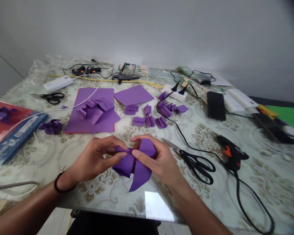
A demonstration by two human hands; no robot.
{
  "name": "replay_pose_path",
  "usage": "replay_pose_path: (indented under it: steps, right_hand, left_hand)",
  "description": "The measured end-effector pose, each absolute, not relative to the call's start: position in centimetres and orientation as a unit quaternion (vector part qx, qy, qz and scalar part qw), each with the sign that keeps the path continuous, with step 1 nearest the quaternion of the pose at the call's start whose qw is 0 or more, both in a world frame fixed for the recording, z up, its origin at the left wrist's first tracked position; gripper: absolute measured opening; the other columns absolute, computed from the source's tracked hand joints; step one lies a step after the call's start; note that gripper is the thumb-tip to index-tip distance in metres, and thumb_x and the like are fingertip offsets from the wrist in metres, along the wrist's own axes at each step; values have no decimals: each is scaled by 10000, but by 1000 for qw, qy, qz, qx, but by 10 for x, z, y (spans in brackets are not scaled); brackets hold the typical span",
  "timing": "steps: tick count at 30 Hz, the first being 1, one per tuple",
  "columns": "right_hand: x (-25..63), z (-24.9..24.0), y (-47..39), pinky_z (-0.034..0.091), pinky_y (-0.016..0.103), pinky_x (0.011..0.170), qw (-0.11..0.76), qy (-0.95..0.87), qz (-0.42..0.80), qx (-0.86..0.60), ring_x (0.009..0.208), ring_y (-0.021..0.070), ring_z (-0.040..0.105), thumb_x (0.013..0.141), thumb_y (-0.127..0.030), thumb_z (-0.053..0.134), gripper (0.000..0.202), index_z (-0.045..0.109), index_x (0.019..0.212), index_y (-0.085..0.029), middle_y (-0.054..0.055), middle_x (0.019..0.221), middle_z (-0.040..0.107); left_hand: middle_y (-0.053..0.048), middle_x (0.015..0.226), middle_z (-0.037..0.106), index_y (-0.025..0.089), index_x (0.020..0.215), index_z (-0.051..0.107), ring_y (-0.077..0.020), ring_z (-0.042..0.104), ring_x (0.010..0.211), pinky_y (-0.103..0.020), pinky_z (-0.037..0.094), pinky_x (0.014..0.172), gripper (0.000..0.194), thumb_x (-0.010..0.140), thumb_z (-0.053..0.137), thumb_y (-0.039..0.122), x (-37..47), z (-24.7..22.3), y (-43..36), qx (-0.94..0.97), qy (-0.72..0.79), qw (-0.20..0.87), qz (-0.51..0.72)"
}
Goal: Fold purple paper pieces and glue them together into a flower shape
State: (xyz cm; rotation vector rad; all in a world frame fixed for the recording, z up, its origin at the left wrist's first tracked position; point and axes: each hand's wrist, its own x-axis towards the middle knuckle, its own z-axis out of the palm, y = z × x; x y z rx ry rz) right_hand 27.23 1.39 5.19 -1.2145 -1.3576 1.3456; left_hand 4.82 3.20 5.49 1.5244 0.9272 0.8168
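Observation:
Between my hands, near the table's front edge, is a folded purple paper piece (143, 173) with flaps that point several ways. My left hand (101, 156) pinches its left part between thumb and fingers. My right hand (159, 158) grips the other side, its thumb pressed on the paper near the middle and its fingers behind. A black band circles my left wrist. Just right of my right hand lie black-handled scissors (196, 163). Beyond my hands, small folded purple paper pieces (150, 120) are grouped on the table.
A black glue gun (232, 153) with its cord lies at the right. Purple sheets (72, 122) carry a folded paper cluster (94, 111). A power strip (175, 93), a dark phone (216, 106), a white power bank (58, 84) and smaller scissors (52, 97) are farther back.

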Motion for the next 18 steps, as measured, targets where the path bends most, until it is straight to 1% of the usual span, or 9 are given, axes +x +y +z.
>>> replay_pose_path:
  steps: [1, 3, 5, 7, 9, 11, 14, 18]
  right_hand:
    - [271, 51, 14, 505, 285, 655, 416, -540, 539, -494, 725, 175, 634, 838, -444, 829, 280, 790, 1015, -229, 22, 858, 732]
    - [270, 50, 14, 461, 272, 585, 403, -534, 543, -507, 647, 155, 574, 824, -459, 823, 271, 788, 903, -202, 14, 753, 687]
    - [270, 50, 13, 430, 261, 549, 398, -527, 548, -512, 605, 138, 532, 823, -452, 815, 267, 786, 853, -188, 5, 698, 657]
    - [270, 51, 12, 445, 256, 560, 402, -524, 552, -509, 613, 136, 547, 829, -428, 811, 247, 788, 851, -183, 8, 713, 677]
    - [269, 52, 12, 465, 254, 575, 408, -524, 553, -503, 625, 136, 564, 834, -412, 808, 232, 785, 836, -181, 10, 725, 693]
    - [268, 52, 12, 465, 249, 578, 410, -524, 553, -502, 620, 129, 556, 836, -403, 809, 225, 781, 833, -179, 4, 719, 688]
    - [266, 52, 11, 439, 239, 563, 405, -517, 560, -506, 607, 116, 524, 824, -395, 830, 224, 774, 844, -178, -8, 709, 662]
    - [265, 52, 11, 399, 242, 553, 402, -511, 565, -508, 594, 107, 482, 834, -411, 828, 249, 758, 807, -174, -18, 676, 613]
  left_hand:
    - [-53, 875, 793, 186, 1044, 779, -144, 702, 697, -212, 531, 598, 164, 938, 789, 311, 49, 54, 31, 643, 392, 556, 352]
    - [-57, 938, 812, 197, 1153, 749, -147, 718, 714, -214, 546, 612, 253, 933, 798, 312, 49, 54, 31, 635, 395, 563, 352]
    - [-60, 926, 819, 196, 1206, 744, -150, 707, 695, -209, 525, 581, 326, 922, 809, 341, 49, 56, 33, 627, 411, 570, 336]
    - [-62, 907, 818, 184, 1141, 787, -152, 695, 703, -211, 519, 587, 291, 926, 801, 379, 49, 58, 36, 628, 421, 574, 315]
    - [-57, 874, 807, 170, 1003, 826, -147, 677, 712, -216, 523, 618, 250, 946, 774, 407, 48, 59, 39, 635, 421, 574, 300]
    - [-46, 817, 784, 162, 907, 837, -134, 643, 685, -214, 502, 614, 280, 966, 748, 421, 47, 58, 40, 641, 424, 568, 294]
    - [-33, 774, 760, 165, 877, 841, -124, 605, 655, -210, 463, 585, 298, 970, 737, 428, 47, 56, 38, 645, 439, 551, 296]
    - [-17, 745, 734, 174, 848, 835, -117, 574, 634, -206, 433, 565, 308, 966, 736, 442, 48, 55, 36, 644, 445, 546, 299]
